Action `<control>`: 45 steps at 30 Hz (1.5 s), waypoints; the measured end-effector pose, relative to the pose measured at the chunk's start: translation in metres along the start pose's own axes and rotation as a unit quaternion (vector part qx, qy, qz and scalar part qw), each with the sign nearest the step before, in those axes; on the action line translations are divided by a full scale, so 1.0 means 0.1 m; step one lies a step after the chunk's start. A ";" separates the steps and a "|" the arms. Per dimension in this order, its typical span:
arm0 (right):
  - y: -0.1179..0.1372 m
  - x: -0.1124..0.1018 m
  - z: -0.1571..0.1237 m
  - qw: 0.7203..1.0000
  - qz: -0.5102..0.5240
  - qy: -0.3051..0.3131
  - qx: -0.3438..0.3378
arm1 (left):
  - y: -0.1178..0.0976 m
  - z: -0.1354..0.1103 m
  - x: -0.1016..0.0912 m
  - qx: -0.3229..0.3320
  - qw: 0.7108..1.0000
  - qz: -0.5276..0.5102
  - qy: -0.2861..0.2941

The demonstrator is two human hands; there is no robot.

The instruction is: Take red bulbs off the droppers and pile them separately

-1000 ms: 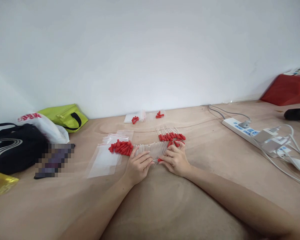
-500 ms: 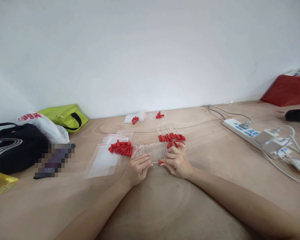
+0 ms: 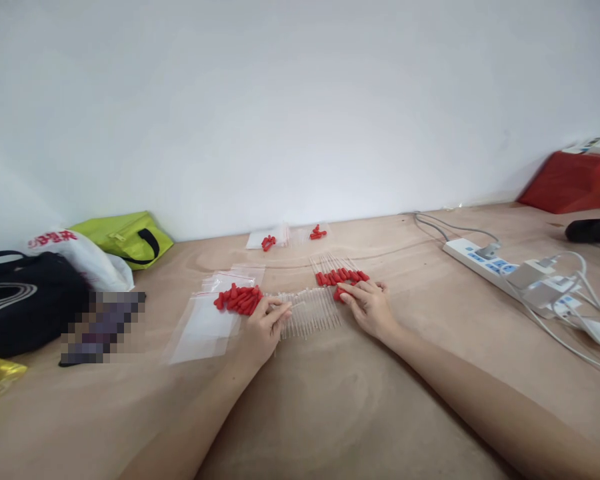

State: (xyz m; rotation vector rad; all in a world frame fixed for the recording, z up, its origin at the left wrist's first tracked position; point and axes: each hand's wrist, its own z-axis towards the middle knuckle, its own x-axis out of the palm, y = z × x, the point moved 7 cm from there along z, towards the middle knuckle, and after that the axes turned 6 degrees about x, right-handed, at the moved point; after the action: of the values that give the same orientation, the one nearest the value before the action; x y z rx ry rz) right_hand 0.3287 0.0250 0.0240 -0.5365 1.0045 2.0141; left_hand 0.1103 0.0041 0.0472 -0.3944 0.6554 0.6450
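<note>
My left hand (image 3: 266, 327) is closed in a pinch on a thin clear glass tube (image 3: 298, 305), whose free end points right. Below and beside it, a row of similar glass tubes (image 3: 311, 320) lies side by side on the table. At the right end of that row, the fingers of my right hand (image 3: 367, 305) are closed on a red rubber bulb (image 3: 339, 293); they partly hide it. Just beyond, several tubes with red bulbs (image 3: 341, 275) lie in a row, tubes pointing away. Left of my left hand, a heap of red bulbs (image 3: 239, 299) rests on clear zip bags (image 3: 203, 337).
Two small groups of red bulbs (image 3: 268, 243) lie on bags near the wall. On the right is a white power strip (image 3: 485, 262) with chargers and cables. Black (image 3: 35, 300), white (image 3: 80, 257) and lime-green bags (image 3: 125, 237) stand left. A red bag (image 3: 570, 181) is far right.
My right hand has moved up and away from my left, from the near edge of the tube row to the red bulbs. My left hand has shifted slightly left and up.
</note>
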 end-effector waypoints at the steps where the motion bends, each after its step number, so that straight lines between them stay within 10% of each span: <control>1: -0.04 0.01 0.02 1.000 -0.008 -0.002 0.013 | 0.02 0.01 0.00 -0.009 1.000 0.014 -0.003; 14: -0.15 -0.04 0.10 0.996 -0.065 -0.018 0.065 | -0.05 0.03 0.06 0.086 0.995 0.054 0.024; 30: -0.20 0.02 0.29 0.984 -0.120 0.044 0.122 | -0.09 -0.11 0.21 0.112 0.951 -0.005 0.289; 45: -0.13 0.30 0.50 0.966 -0.165 0.062 0.191 | 0.06 -0.15 0.16 0.129 0.953 0.016 0.272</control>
State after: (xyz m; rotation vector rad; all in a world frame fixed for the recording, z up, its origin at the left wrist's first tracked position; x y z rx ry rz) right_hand 0.3208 0.0845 0.0279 -0.5797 1.2521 1.4624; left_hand 0.1096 0.0072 0.0252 -0.3165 1.2603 0.4697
